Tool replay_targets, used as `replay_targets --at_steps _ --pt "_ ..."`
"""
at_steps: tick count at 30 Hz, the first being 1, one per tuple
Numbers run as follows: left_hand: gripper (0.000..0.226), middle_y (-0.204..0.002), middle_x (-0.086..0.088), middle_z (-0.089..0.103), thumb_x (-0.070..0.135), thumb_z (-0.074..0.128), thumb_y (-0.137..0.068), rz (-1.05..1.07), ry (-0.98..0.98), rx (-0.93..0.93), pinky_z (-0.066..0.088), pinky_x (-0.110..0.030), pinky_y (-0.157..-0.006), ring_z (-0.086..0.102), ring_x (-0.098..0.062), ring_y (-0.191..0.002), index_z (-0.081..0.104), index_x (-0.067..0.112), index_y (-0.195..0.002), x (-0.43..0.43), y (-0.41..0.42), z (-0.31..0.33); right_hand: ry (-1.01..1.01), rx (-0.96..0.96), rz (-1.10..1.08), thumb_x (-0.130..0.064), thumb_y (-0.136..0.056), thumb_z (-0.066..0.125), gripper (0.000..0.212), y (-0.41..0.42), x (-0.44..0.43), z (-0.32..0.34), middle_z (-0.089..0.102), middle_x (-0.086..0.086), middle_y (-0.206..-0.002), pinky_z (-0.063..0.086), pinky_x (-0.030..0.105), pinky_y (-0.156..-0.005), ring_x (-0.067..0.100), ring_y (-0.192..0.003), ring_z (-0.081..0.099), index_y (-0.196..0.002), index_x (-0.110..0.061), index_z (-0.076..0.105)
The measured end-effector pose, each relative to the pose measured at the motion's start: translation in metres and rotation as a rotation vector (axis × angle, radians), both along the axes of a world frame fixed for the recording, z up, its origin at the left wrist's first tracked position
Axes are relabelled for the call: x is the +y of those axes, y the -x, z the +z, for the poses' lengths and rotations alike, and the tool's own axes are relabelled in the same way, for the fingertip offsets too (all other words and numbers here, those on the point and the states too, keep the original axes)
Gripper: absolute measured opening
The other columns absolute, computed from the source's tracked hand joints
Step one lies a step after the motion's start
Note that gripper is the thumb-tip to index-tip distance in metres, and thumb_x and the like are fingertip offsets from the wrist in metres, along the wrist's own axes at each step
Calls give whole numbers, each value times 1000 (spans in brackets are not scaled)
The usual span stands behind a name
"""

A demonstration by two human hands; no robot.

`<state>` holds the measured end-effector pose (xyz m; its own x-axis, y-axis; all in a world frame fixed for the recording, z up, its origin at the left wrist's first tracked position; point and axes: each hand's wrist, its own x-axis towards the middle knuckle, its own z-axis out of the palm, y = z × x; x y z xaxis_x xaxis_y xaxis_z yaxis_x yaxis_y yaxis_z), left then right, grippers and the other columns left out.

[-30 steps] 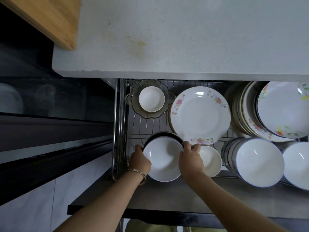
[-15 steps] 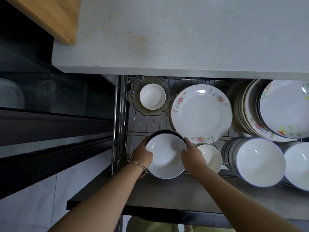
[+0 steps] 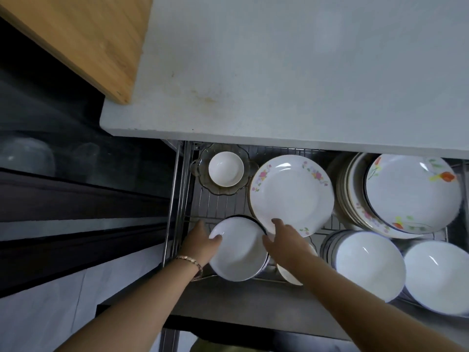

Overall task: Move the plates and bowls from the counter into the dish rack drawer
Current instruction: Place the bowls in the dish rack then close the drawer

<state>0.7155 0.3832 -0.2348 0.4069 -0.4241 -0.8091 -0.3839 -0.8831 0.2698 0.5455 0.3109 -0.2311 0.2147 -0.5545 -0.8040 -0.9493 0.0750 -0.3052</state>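
Note:
A white bowl [image 3: 238, 252] with a dark rim lies on a short stack at the front left of the wire dish rack drawer [image 3: 218, 207]. My left hand [image 3: 200, 243] is at the bowl's left edge with the thumb resting on the rim and the fingers spread. My right hand [image 3: 284, 240] hovers over the bowl's right edge with its fingers apart, holding nothing. Its fingertips reach the lower edge of a flowered plate [image 3: 291, 194]. A small white bowl [image 3: 286, 276] shows partly under my right wrist.
The grey counter [image 3: 279, 72] overhangs the drawer's back, with a wooden board [image 3: 76, 34] at its left. The drawer also holds a small bowl [image 3: 225, 168] in a glass dish [image 3: 203, 185], a plate stack [image 3: 411, 191] and bowl stacks [image 3: 370, 262] [image 3: 436, 275] at the right.
Both hands gripped the white bowl's sides before. Now the right hand has come off it and opened, the left has loosened, and the bowl rests in the rack.

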Motion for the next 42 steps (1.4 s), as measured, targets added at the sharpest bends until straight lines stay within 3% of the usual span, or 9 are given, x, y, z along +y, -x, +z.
replay_targets --at_steps 3,6,9,12,18,29,33,37,42 --pt "37 -120 -9 62 18 53 -92 -2 228 -131 51 -31 -82 63 -24 -104 52 10 -128 -31 -2 47 50 -59 54 -33 -93 46 44 -1 -32 39 58 7 -130 44 38 -100 26 -116 57 -135 -20 44" --pt "16 -95 -9 71 12 50 -91 24 415 -157 56 -35 -82 68 -25 -89 65 11 -97 -76 -11 99 98 -174 91 -28 -92 47 36 -11 -77 87 63 6 -124 45 30 -94 24 -110 60 -126 -19 56" --pt "18 -78 -5 69 9 47 -90 65 537 -121 57 -29 -71 68 -22 -73 62 16 -84 -129 -27 142 158 -263 93 -20 -89 47 31 -30 -132 131 69 10 -112 47 25 -82 24 -98 64 -112 -9 64" --pt "18 -67 0 63 9 45 -92 237 623 -13 47 -15 -45 62 -12 -56 56 16 -80 -187 -50 169 194 -301 19 -17 -89 47 33 -54 -188 163 67 13 -114 49 29 -89 26 -101 62 -118 -9 61" --pt "21 -69 -4 52 10 45 -92 577 645 269 45 -27 -56 56 -17 -58 47 13 -71 -315 -106 184 293 -287 -86 -8 -88 45 31 -98 -293 182 66 25 -110 51 42 -94 37 -104 63 -109 6 62" --pt "38 -113 -14 47 43 48 -91 834 779 578 53 -40 -64 56 -30 -69 43 14 -115 -486 -181 141 420 -234 -187 -10 -88 42 30 -147 -401 131 71 15 -103 55 35 -87 30 -96 66 -106 -3 65" --pt "26 -96 -11 58 19 44 -91 922 894 645 59 -38 -59 59 -24 -72 47 9 -115 -500 -182 128 456 -293 -233 -13 -89 41 28 -142 -399 118 72 10 -101 51 29 -76 26 -89 64 -105 -10 64" --pt "46 -109 -13 58 5 37 -86 936 943 609 61 -36 -62 62 -23 -73 49 5 -130 -489 -171 123 454 -390 -347 -23 -90 45 25 -123 -383 116 71 7 -101 53 29 -78 24 -91 67 -107 -17 62" --pt "19 -89 -20 55 -1 35 -84 836 882 600 60 -35 -51 63 -29 -59 50 2 -95 -430 -126 128 440 -529 -467 -35 -89 48 24 -85 -360 139 69 0 -85 57 41 -84 23 -85 69 -101 -19 61"
